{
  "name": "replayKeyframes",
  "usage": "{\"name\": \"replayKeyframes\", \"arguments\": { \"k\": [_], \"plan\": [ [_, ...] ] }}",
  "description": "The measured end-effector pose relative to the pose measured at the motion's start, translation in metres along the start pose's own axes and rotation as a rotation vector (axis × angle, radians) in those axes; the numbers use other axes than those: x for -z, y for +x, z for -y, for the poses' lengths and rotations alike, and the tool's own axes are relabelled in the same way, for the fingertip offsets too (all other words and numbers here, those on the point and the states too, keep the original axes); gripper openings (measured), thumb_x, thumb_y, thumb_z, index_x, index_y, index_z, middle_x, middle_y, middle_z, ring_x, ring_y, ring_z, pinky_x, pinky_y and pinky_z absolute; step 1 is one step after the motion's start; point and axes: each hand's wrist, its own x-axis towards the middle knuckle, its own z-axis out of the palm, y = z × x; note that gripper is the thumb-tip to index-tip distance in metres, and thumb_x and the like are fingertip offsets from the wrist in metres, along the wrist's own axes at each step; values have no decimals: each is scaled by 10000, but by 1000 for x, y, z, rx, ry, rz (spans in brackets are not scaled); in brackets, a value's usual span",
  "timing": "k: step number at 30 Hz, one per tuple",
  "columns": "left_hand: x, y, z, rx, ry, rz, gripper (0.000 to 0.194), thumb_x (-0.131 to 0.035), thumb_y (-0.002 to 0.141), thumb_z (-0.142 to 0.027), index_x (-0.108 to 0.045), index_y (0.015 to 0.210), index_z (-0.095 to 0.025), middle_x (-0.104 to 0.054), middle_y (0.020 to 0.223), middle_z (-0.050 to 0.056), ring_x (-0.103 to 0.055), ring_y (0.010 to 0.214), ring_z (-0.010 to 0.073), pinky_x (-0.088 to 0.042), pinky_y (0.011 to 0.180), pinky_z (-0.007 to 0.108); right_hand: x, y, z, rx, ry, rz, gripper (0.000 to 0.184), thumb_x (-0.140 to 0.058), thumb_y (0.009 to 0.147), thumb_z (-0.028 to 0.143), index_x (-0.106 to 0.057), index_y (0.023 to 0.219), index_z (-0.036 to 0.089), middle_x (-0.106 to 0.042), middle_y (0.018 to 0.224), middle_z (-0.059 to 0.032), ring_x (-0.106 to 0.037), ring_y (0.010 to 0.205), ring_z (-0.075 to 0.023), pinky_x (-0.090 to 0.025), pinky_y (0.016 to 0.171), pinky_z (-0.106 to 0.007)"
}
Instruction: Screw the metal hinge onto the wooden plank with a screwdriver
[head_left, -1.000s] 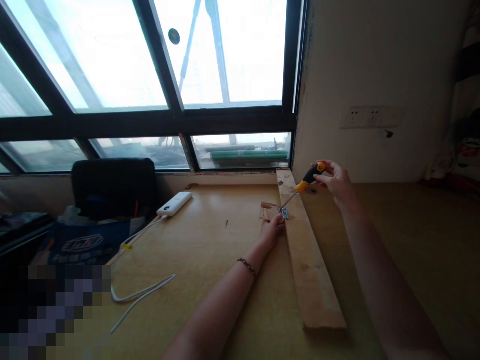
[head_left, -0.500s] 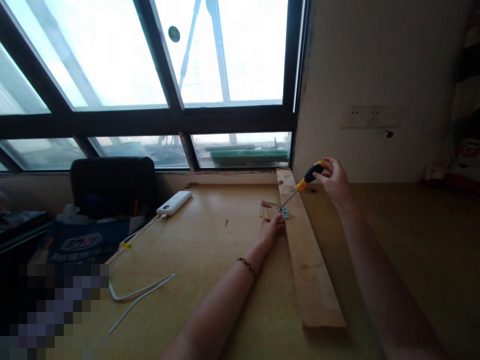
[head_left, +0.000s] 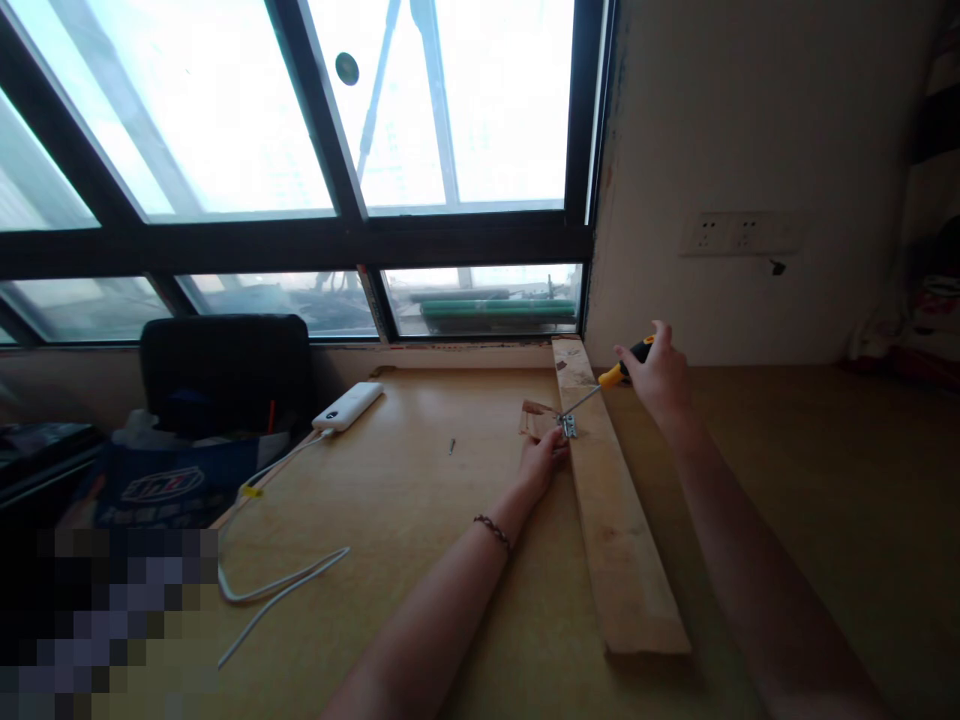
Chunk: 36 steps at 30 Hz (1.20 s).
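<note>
My right hand (head_left: 664,380) is closed around the yellow-and-black handle of a screwdriver (head_left: 611,376). Its shaft slants down to the left, and the tip meets a small metal hinge (head_left: 570,427) at the left edge of a long wooden board (head_left: 626,540). Close against that edge is a small wooden block (head_left: 534,422). My left hand (head_left: 541,462) is closed at the block's near side by the hinge; its fingertips are partly hidden. A small screw (head_left: 451,446) lies on the table to the left.
On the wooden table (head_left: 420,520), a white power bank (head_left: 349,406) with a white cable (head_left: 285,580) lies to the left. A black chair (head_left: 225,370) and a blue bag (head_left: 161,480) are beyond the left edge. Window and wall border the back.
My right hand has turned and shifted slightly down on the screwdriver handle, which now leans lower to the right. My left hand, the board and the hinge stay in place.
</note>
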Motion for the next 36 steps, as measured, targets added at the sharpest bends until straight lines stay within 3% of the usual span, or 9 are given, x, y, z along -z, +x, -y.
{"name": "replayKeyframes", "arguments": {
  "k": [4, 9, 13, 16, 19, 23, 28, 32, 36],
  "plan": [
    [0, -1, 0, 3, -7, 15, 311, -692, 629, -252, -616, 888, -97, -668, 824, 115, -640, 662, 168, -505, 567, 251, -7, 11, -12, -98, 186, 36, 730, -700, 588, 400, -367, 1198, 180, -552, 1027, -117, -561, 895, -257, -468, 787, -402],
    [-1, -3, -1, 6, -18, 21, 287, -688, 629, -249, -611, 861, -99, -668, 827, 117, -642, 668, 169, -512, 587, 258, -10, 17, -14, -202, 327, 134, 602, -652, 595, 299, -399, 1132, 199, -530, 1060, -83, -557, 896, -213, -496, 771, -369],
    [-1, -3, -1, -7, -4, 29, 277, -693, 628, -256, -615, 847, -105, -667, 879, 119, -642, 690, 171, -518, 605, 266, -7, 14, -12, -208, 178, 91, 575, -617, 620, 272, -406, 1144, 164, -506, 1115, -137, -548, 955, -238, -491, 790, -359],
    [0, -3, 0, -10, -6, 56, 281, -694, 635, -273, -615, 846, -106, -668, 868, 113, -641, 689, 167, -521, 623, 268, -5, 10, -11, -125, 21, 29, 557, -615, 661, 382, -421, 1124, 140, -526, 1091, -167, -541, 987, -271, -450, 855, -398],
    [0, -2, 1, -6, -18, 55, 295, -702, 628, -276, -609, 851, -107, -669, 857, 107, -640, 679, 163, -521, 627, 268, -3, 8, -14, -109, -94, 39, 562, -572, 702, 517, -435, 1101, 145, -582, 965, -165, -579, 912, -304, -466, 786, -435],
    [1, -2, 2, -5, -16, 59, 295, -702, 626, -270, -610, 846, -97, -668, 851, 112, -641, 690, 166, -516, 628, 263, -1, 11, -24, -163, -145, 49, 509, -594, 700, 510, -468, 1025, 139, -607, 874, -178, -610, 836, -315, -493, 695, -431],
    [0, -2, 1, 1, 2, 51, 285, -706, 624, -285, -611, 816, -96, -664, 816, 109, -639, 672, 172, -518, 624, 280, -2, 20, -35, -317, 180, 161, 557, -695, 630, 383, -422, 1072, 183, -611, 918, -133, -605, 557, -181, -474, 413, -285],
    [-1, -4, 0, -12, -23, 47, 295, -711, 616, -273, -610, 833, -101, -664, 851, 110, -640, 684, 172, -520, 628, 280, 4, 23, -31, -477, 456, 269, 559, -678, 623, 203, -399, 1108, 197, -618, 908, -82, -588, 497, -108, -366, 334, -157],
    [0, -2, 1, -13, -6, 64, 326, -707, 623, -284, -613, 881, -109, -665, 880, 110, -639, 682, 168, -519, 623, 278, 5, 22, -31, -510, 446, 249, 497, -695, 637, 358, -471, 1048, 189, -621, 867, -79, -578, 463, -112, -311, 305, -147]
  ]
}}
